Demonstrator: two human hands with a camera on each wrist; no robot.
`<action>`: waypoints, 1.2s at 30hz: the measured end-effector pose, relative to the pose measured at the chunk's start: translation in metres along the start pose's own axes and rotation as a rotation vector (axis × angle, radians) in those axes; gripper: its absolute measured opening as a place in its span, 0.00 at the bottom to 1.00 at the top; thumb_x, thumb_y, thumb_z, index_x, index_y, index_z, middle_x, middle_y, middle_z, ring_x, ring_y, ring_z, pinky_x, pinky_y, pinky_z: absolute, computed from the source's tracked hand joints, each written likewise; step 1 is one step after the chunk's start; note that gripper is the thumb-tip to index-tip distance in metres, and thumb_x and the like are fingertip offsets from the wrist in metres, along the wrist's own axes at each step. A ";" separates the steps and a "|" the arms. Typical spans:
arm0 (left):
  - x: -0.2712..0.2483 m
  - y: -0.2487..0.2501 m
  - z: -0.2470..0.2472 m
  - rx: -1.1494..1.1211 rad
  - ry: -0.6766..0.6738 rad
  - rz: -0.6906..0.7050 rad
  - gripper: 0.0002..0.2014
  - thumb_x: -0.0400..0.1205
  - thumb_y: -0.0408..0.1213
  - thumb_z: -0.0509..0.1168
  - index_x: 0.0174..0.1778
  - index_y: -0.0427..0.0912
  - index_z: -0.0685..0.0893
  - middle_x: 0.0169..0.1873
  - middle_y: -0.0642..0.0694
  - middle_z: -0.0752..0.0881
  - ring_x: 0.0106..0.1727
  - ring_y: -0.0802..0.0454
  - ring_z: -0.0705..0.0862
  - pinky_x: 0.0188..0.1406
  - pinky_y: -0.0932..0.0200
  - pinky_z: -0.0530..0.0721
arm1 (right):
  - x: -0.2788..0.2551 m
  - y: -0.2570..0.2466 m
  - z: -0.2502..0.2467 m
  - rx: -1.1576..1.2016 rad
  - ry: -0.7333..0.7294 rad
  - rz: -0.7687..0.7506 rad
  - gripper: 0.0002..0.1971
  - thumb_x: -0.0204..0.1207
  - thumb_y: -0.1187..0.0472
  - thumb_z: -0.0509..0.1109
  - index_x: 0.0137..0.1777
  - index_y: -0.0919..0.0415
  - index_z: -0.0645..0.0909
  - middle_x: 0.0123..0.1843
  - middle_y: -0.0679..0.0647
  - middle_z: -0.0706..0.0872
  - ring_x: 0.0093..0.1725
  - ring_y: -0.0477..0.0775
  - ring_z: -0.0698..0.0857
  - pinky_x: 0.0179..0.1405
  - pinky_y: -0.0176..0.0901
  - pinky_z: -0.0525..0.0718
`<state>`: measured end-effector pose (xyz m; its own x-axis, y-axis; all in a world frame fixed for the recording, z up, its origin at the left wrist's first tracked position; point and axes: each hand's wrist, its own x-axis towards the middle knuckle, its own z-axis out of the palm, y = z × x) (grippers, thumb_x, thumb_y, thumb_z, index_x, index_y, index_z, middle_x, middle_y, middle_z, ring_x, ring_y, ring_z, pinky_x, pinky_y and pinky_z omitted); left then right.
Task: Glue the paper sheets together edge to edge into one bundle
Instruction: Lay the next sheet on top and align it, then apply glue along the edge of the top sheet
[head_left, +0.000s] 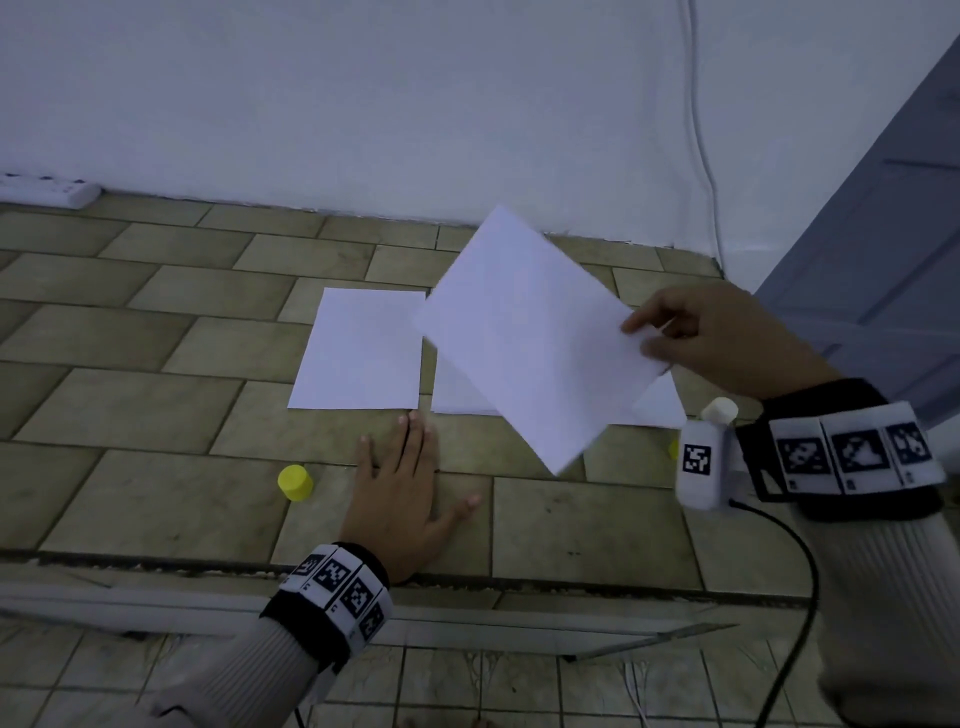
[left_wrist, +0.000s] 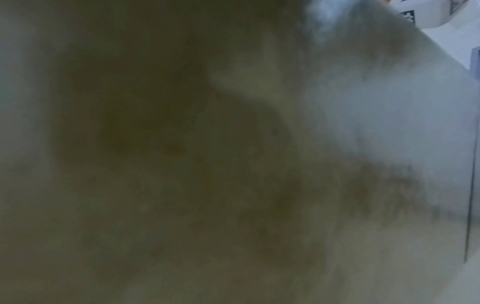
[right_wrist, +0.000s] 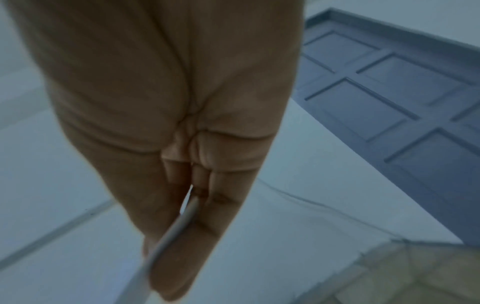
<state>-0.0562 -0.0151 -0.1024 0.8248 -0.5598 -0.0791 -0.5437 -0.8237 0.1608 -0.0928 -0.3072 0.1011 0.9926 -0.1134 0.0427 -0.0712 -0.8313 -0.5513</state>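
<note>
Floor tiles (head_left: 156, 415) carried everything, running up to a white wall, with a grey panelled door (head_left: 883, 234) at the right. On them lay a single sheet (head_left: 358, 353), flat, its long axis pointing away from the person, and just right of it, a narrow gap between, a second lot of paper (head_left: 662, 405), mostly hidden, so its count cannot be told. Above that second lot hung the lifted sheet (head_left: 530, 338), turned diagonally — its long axis ran from upper left to lower right, skewed to both sheets below, one corner overhanging the gap.

The right hand (head_left: 711, 338) pinched this sheet at its right edge, thumb above and fingers beneath; the right wrist view showed the paper's edge caught between them. The left hand (head_left: 405, 488) lay flat on the floor with fingers spread, holding nothing, its fingertips just short of the flat sheet's near right corner. It was the nearer hand to that sheet.

Judged from this, the held sheet needed turning square before its edge could meet a neighbour's — no joining looked done yet.

A small yellow cap (head_left: 295, 483) stood left of the left hand, apart from it.
</note>
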 end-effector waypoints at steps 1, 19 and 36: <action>0.000 0.000 -0.001 -0.006 0.002 -0.002 0.56 0.73 0.76 0.21 0.85 0.36 0.50 0.85 0.40 0.45 0.86 0.46 0.42 0.82 0.33 0.40 | 0.006 0.003 0.005 0.059 0.038 0.005 0.10 0.73 0.71 0.72 0.51 0.57 0.87 0.45 0.52 0.87 0.36 0.45 0.87 0.35 0.19 0.76; -0.001 0.001 -0.004 -0.005 -0.012 -0.016 0.58 0.69 0.76 0.16 0.86 0.38 0.46 0.85 0.43 0.41 0.85 0.49 0.37 0.82 0.35 0.36 | 0.064 0.035 0.146 0.387 0.149 0.302 0.11 0.74 0.73 0.72 0.56 0.68 0.82 0.36 0.52 0.76 0.33 0.48 0.78 0.25 0.21 0.79; -0.002 0.002 -0.007 0.007 -0.051 -0.030 0.57 0.69 0.75 0.15 0.86 0.39 0.44 0.85 0.43 0.40 0.85 0.48 0.36 0.82 0.35 0.37 | 0.065 0.039 0.158 -0.127 -0.041 0.348 0.16 0.78 0.56 0.70 0.64 0.57 0.77 0.65 0.62 0.73 0.64 0.62 0.77 0.61 0.48 0.78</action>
<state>-0.0575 -0.0147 -0.0952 0.8321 -0.5383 -0.1334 -0.5197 -0.8409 0.1509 -0.0155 -0.2610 -0.0497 0.9096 -0.3816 -0.1643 -0.4146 -0.8080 -0.4186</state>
